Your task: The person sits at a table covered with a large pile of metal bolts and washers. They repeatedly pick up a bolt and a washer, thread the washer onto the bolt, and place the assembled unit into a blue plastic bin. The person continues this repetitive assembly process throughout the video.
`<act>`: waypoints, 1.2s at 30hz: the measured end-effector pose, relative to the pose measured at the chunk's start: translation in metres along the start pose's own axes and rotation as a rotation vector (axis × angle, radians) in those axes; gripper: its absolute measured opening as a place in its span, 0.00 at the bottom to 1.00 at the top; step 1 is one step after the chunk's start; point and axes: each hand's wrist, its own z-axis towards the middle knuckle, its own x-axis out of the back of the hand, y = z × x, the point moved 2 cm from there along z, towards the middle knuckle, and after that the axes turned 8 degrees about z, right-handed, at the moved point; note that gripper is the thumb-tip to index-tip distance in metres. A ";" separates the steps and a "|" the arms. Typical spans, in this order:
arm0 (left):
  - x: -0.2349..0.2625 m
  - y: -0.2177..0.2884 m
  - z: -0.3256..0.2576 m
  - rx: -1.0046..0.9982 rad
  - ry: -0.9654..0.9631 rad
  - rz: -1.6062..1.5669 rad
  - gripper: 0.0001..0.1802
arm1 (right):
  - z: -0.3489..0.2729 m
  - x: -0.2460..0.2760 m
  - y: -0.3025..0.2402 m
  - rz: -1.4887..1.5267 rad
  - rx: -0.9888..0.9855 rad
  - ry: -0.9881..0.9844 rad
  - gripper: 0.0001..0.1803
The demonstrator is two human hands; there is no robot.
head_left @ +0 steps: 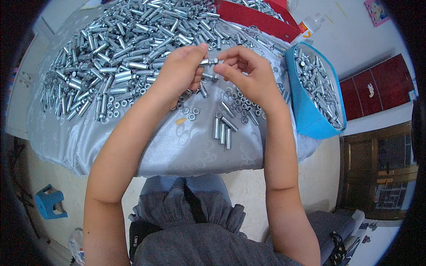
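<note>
Above the table, my left hand [183, 67] is closed around a silver expansion bolt [206, 63], which lies roughly level and points right. A hex nut [216, 61] shows at the bolt's right end. The thumb and forefinger of my right hand [249, 73] close around that nut; the other fingers curl in behind. Beyond and left of my hands spreads a big heap of similar bolts [128, 60]. Loose nuts [242, 105] lie below my right hand, near a small group of metal sleeves [222, 133]. A few more nuts [192, 116] sit below my left wrist.
A shiny grey tablecloth [199, 153] covers the table. At the right edge stands a blue fabric bin [308, 116] full of bolts. A red box [257, 20] holds more at the back, beside a clear bottle [312, 25]. A blue stool [49, 203] stands on the floor at left.
</note>
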 end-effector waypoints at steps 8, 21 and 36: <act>0.001 -0.003 0.003 0.039 -0.042 -0.079 0.13 | 0.001 -0.001 -0.003 -0.012 0.087 0.000 0.10; -0.003 -0.001 0.001 0.078 -0.033 -0.037 0.14 | -0.001 0.004 -0.007 -0.200 -0.068 -0.073 0.10; -0.002 -0.001 0.000 0.079 -0.044 0.017 0.14 | 0.000 0.005 -0.006 -0.204 0.110 -0.028 0.18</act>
